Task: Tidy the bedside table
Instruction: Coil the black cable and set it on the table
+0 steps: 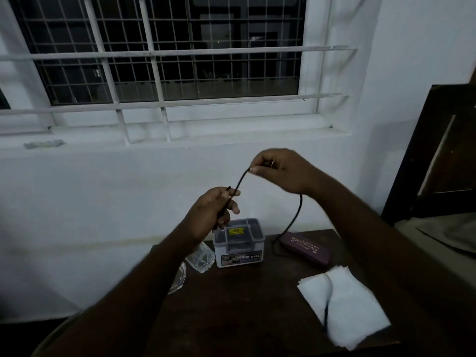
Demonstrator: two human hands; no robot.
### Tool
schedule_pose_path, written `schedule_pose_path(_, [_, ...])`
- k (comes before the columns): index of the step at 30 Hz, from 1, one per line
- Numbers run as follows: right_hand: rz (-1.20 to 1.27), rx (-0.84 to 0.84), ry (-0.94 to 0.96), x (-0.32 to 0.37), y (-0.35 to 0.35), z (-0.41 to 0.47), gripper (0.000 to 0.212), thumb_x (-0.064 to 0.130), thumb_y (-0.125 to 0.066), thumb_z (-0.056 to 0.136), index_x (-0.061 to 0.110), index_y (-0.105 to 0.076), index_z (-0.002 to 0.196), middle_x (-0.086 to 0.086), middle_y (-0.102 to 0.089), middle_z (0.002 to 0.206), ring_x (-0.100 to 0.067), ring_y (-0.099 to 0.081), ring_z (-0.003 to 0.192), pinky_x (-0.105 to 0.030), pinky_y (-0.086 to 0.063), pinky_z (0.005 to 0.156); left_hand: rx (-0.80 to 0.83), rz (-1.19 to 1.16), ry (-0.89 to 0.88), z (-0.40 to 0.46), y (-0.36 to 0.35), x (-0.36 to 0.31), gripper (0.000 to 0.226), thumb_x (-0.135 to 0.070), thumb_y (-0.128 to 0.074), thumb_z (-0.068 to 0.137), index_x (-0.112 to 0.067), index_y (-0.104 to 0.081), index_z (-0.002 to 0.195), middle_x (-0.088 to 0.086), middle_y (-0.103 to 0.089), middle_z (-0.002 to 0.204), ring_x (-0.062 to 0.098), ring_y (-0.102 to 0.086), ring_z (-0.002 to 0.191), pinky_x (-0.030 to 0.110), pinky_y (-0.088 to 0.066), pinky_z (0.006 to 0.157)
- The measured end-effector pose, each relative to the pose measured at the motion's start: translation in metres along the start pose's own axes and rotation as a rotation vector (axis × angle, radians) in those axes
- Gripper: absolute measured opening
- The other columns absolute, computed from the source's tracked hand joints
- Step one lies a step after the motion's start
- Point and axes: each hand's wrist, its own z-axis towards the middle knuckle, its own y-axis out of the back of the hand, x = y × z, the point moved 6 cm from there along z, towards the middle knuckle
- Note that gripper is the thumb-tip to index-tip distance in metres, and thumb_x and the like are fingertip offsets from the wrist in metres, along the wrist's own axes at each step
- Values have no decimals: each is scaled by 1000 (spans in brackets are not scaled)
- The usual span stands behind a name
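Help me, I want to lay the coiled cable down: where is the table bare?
Bare dark wooden table lies between the grey-lidded plastic box and white paper sheets. Crowded: back edge, with box, maroon spectacle case and clear plastic wrappers.

Barred window, dark wooden frame, maybe headboard.

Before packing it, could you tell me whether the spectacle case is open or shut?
Shut: the spectacle case lies flat on the table, lid down.
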Motion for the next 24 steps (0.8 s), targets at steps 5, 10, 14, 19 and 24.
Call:
schedule_pose_path(5, [-31, -259, 7, -9, -4, 14, 19, 23, -62, 93, 14, -75, 102, 3, -73, 97, 6, -61, 78, -6, -41, 71, 177, -664, 29, -1, -23, -39, 28, -25, -38, 103, -13, -62, 98, -4, -47, 66, 9, -37, 49, 24, -36, 51])
schedule_pose_path(10, [166, 164, -266, -5, -68, -5, 23, 27, -53, 98, 15, -67, 113, 2, -64, 81, -11, -57, 56, -27, -52, 45, -137, -824, -65, 22, -5, -60, 24, -22, -35, 106, -13, -55, 99, -2, -70, 80, 11, -65, 64, 25, -55, 58])
schedule_pose_path(14, [230, 338, -265, 18, -78, -16, 26, 33, -51, 98, 12, -65, 103, 4, -60, 80, -11, -47, 57, -25, -46, 48, -354, -447, -150, 22, 17, -51, 20, -19, -39, 105, -8, -56, 106, 6, -73, 106, 19, -73, 96, 29, -58, 84])
schedule_pose_path(19, [211, 302, -231, 29, -39, -8, 19, 35, -58, 93, 20, -70, 94, 16, -56, 63, -1, -42, 49, -18, -35, 43, -352, 458, -308, 10, 25, -50, 22, -19, -41, 104, -2, -53, 97, 1, -70, 89, -3, -69, 76, 12, -51, 64])
schedule_pose_path(24, [95, -29, -76, 30, -2, 15, 18, 28, -60, 93, 16, -72, 94, 16, -67, 81, 8, -56, 65, -12, -43, 59, -56, -166, -9, 3, 11, -41, 38, -30, -32, 106, -9, -61, 93, -4, -53, 58, 12, -40, 44, 27, -43, 51])
